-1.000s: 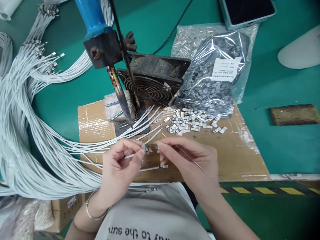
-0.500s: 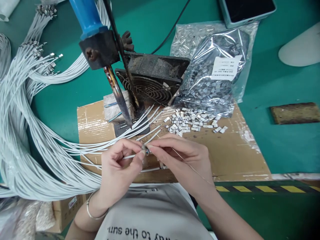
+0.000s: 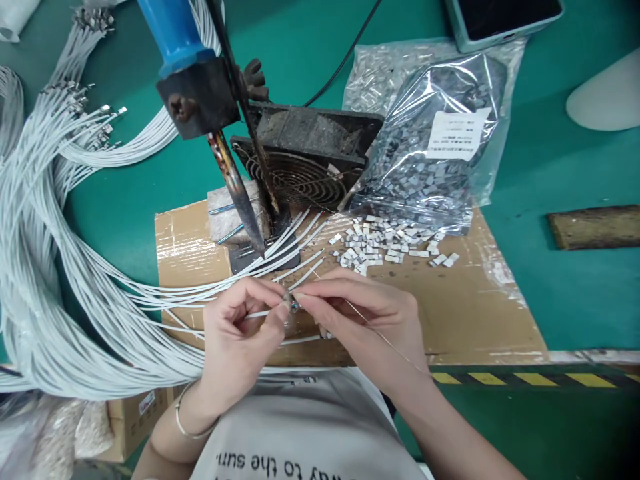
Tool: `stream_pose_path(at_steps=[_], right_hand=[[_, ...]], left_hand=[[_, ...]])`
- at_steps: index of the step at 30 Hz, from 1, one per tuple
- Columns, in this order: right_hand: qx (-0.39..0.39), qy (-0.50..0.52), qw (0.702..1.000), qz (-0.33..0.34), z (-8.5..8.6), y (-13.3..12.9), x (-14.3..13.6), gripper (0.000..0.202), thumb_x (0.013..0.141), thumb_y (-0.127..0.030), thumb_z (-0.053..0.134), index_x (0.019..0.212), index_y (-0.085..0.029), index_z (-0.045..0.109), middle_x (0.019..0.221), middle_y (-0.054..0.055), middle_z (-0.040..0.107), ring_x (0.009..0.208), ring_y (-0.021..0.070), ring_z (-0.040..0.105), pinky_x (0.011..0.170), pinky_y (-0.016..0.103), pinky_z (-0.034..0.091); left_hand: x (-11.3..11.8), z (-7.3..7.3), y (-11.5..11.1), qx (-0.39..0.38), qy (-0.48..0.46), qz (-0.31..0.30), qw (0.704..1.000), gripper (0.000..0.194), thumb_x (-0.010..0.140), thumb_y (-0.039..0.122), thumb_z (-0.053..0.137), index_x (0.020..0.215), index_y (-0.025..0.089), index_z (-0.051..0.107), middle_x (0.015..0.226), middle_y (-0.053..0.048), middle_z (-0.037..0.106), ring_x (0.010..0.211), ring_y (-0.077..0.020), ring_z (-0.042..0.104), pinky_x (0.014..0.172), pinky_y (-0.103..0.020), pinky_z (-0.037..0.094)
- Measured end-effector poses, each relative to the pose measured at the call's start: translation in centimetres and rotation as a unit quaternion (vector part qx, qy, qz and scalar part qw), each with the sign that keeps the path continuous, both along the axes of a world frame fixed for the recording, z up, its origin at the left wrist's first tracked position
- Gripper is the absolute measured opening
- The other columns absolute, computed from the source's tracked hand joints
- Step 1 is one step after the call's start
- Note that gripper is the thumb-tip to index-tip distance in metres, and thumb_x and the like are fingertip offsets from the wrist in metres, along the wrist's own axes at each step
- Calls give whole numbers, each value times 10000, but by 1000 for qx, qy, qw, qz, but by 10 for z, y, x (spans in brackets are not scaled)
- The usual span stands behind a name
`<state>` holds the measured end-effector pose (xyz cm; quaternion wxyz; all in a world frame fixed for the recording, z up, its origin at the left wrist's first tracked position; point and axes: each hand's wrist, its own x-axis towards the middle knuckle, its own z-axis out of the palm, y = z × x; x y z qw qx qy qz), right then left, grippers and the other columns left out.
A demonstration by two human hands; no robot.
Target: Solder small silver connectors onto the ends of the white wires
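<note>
Over the cardboard, my left hand (image 3: pixel 243 347) pinches a white cable (image 3: pixel 257 314) near its end, between thumb and forefinger. At that end is a small shiny metal piece (image 3: pixel 294 305), partly covered by fingertips. My right hand (image 3: pixel 375 313) closes thumb and forefinger on this piece from the other side. A thin wire (image 3: pixel 373 325), which looks like solder, runs through my right hand and along the wrist. Beyond my hands, several white cable ends (image 3: pixel 300 263) fan out below the tip of a soldering iron (image 3: pixel 245 207). Loose small metal pieces (image 3: pixel 385 240) lie nearby.
A dark fan (image 3: pixel 305 173) stands behind the iron. Bags of small parts (image 3: pixel 450 173) and a phone (image 3: pixel 505 40) lie at the back right. A large bundle of white cables (image 3: pixel 45 267) fills the left side. Cardboard (image 3: pixel 470 313) covers the work area.
Both hands stay in almost the same place, with the fingertips shifted very slightly at the metal piece. The view has moved a little, so objects on the right appear farther right.
</note>
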<state>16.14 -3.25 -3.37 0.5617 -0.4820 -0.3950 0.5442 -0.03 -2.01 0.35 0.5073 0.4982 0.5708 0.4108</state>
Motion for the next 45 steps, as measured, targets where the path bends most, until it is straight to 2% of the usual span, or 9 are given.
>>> stream_pose_path(at_steps=[4,8,15,17,20,23,29,35,45], right_hand=[[7,-31,999,5,0,-1,0,170,926,-149,823,913,-305,889,786,-25,755,650,110,627,569,239,498],[39,-130,991,3,-4,-7,4,270,1112,-261,592,1156,-322,851,822,-20,643,697,118,586,661,272,506],[30,-191,981,16,-5,-11,10,381,1160,-226,430,1515,-312,539,774,-55,651,606,132,563,620,285,477],[30,-209,977,18,-3,-9,11,336,1136,-210,481,1457,-299,525,768,-62,677,612,132,587,610,278,473],[52,-263,964,-2,0,-5,13,100,1088,-182,543,1062,-267,589,767,-54,606,625,118,552,614,276,445],[76,-251,965,9,2,0,13,255,1068,-148,545,832,-238,512,798,-32,538,681,118,525,652,279,448],[54,-153,987,16,7,8,3,182,1018,-113,672,902,-251,642,1186,23,738,1103,179,735,964,325,576],[17,-101,995,11,11,9,-3,216,1009,-106,703,873,-268,662,1137,-16,838,1094,136,807,927,214,631],[5,-78,997,-9,11,13,-6,209,977,-106,735,850,-263,681,1156,19,860,1076,183,838,951,289,680]], left_hand=[[1,1,1,0,9,-2,1000,202,811,7,763,755,201,769,826,10,809,700,-71,705,656,-113,564],[3,2,4,-7,25,12,1000,177,799,28,777,727,189,759,813,-3,810,669,-71,686,589,-106,521],[1,-2,11,11,25,57,998,156,798,57,793,715,186,760,799,-12,799,625,-72,628,549,-121,491],[0,-1,13,11,22,67,997,148,788,66,805,709,183,760,801,-14,801,636,-70,633,561,-117,487],[-1,0,15,3,30,82,996,144,768,69,812,697,180,756,809,-18,808,632,-66,624,550,-112,455],[0,1,17,-3,41,95,995,139,759,72,814,696,181,757,812,-19,810,614,-63,605,533,-118,432],[3,3,22,1,20,104,994,146,772,50,790,713,181,762,818,-24,812,706,-92,705,623,-129,523],[4,4,24,-4,32,109,993,143,770,63,796,713,186,750,817,-21,802,629,-86,622,520,-154,428],[4,3,28,6,42,122,992,141,758,79,811,692,186,747,812,-30,797,563,-80,539,476,-181,374]])
